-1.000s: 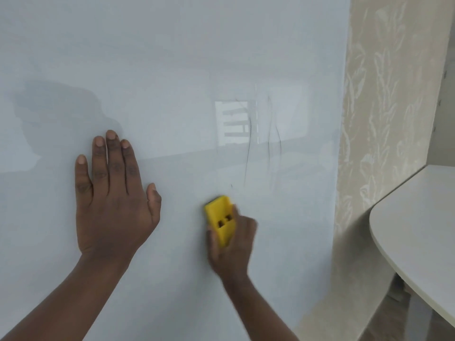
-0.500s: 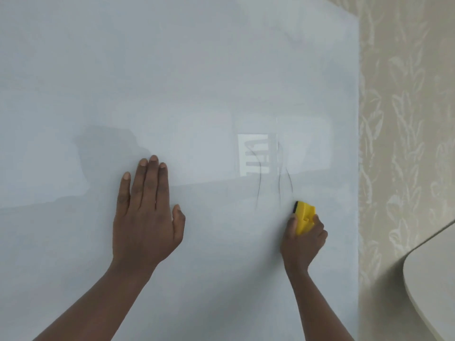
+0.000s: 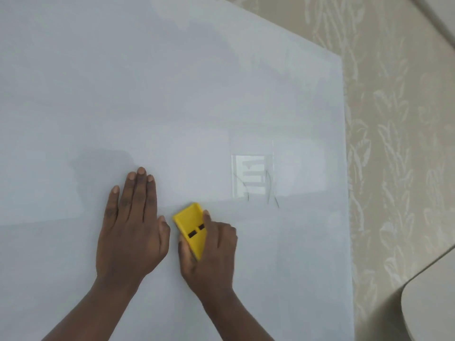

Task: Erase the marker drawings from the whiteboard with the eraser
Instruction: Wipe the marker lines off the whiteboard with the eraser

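While L hand [image 3: 131,227] lies flat on whiteboard [image 3: 172,94], R hand [image 3: 209,252] grips eraser [image 3: 190,227].

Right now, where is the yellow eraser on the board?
In the head view, the yellow eraser is low on the whiteboard, held in the right hand, beside the flat left hand.

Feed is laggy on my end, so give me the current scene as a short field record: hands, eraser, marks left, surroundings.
left hand: flat on the whiteboard, fingers extended, holding nothing
right hand: gripping the yellow eraser, beside the left hand
eraser position: on the board, below and left of the remaining marks
marker lines: a few thin dark strokes not yet wiped, near a bright reflection
surroundings: patterned wall right of the board; pale table edge at lower right
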`<move>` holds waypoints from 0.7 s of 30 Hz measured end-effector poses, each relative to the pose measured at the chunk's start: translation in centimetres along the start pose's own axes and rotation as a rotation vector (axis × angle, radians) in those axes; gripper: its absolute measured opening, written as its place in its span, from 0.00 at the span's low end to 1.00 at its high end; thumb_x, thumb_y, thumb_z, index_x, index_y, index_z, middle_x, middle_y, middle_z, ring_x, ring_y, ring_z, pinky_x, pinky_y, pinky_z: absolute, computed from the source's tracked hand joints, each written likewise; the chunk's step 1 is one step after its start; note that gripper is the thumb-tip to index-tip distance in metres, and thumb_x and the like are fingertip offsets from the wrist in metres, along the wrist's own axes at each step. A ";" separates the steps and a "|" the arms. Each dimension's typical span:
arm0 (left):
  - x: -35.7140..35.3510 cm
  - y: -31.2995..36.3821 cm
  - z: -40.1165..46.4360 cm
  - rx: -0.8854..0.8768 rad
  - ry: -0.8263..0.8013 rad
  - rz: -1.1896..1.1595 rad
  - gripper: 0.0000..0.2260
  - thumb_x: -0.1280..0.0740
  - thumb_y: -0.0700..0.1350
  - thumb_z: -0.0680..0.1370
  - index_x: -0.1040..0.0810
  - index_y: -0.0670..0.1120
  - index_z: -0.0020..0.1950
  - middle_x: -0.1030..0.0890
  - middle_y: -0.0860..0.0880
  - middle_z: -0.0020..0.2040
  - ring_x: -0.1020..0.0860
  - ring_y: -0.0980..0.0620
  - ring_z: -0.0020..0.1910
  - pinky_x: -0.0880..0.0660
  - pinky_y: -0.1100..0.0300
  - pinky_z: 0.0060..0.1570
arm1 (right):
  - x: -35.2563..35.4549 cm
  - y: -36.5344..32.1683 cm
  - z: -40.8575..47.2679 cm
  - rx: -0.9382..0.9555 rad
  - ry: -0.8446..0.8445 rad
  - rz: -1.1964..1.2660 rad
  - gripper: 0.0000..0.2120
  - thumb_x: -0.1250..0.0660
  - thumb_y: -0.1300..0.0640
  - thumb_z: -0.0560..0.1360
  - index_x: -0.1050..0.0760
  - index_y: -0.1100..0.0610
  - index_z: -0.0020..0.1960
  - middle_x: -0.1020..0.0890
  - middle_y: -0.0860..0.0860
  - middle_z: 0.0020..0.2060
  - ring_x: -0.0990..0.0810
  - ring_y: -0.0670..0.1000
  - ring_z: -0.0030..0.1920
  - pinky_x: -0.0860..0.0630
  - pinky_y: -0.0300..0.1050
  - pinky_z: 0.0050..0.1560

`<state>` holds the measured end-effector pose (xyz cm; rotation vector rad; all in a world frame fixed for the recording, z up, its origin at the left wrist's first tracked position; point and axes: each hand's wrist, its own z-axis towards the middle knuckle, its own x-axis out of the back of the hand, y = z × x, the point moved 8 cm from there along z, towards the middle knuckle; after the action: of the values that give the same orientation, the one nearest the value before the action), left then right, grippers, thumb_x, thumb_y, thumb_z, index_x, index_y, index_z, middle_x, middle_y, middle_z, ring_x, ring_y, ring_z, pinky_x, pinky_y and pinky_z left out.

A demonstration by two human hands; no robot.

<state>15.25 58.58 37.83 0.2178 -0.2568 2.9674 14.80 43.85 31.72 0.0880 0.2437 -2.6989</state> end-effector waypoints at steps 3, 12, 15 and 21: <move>0.2 -0.1 -0.1 0.002 0.016 -0.016 0.30 0.47 0.44 0.80 0.45 0.34 0.80 0.43 0.36 0.81 0.43 0.38 0.81 0.44 0.39 0.80 | 0.3 0.7 1.5 0.048 0.017 -0.039 0.27 0.35 0.44 0.77 0.32 0.59 0.69 0.26 0.55 0.48 0.26 0.58 0.47 0.27 0.51 0.48; -0.1 -0.1 -0.1 0.013 0.020 -0.038 0.30 0.49 0.45 0.80 0.47 0.35 0.81 0.44 0.36 0.82 0.45 0.40 0.82 0.45 0.40 0.80 | 5.0 19.2 7.2 -0.629 0.160 -0.162 0.27 0.32 0.47 0.77 0.32 0.62 0.69 0.26 0.64 0.54 0.27 0.68 0.56 0.30 0.61 0.58; -0.1 0.1 -0.1 0.015 0.028 -0.031 0.30 0.48 0.46 0.80 0.47 0.35 0.81 0.45 0.36 0.82 0.45 0.40 0.82 0.45 0.40 0.80 | 5.3 21.8 7.8 -0.778 0.175 -0.102 0.28 0.34 0.45 0.77 0.35 0.59 0.71 0.28 0.62 0.58 0.29 0.67 0.61 0.33 0.61 0.63; -0.2 0.2 -0.1 0.014 0.026 -0.015 0.31 0.47 0.46 0.80 0.47 0.34 0.81 0.45 0.36 0.82 0.45 0.39 0.82 0.44 0.39 0.80 | 2.5 10.2 12.6 -0.379 0.151 -0.081 0.27 0.32 0.47 0.76 0.30 0.61 0.69 0.24 0.63 0.55 0.27 0.65 0.57 0.34 0.55 0.60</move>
<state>15.39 58.40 37.69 0.1826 -0.2304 2.9553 16.48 31.37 42.24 0.1709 0.8128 -2.6753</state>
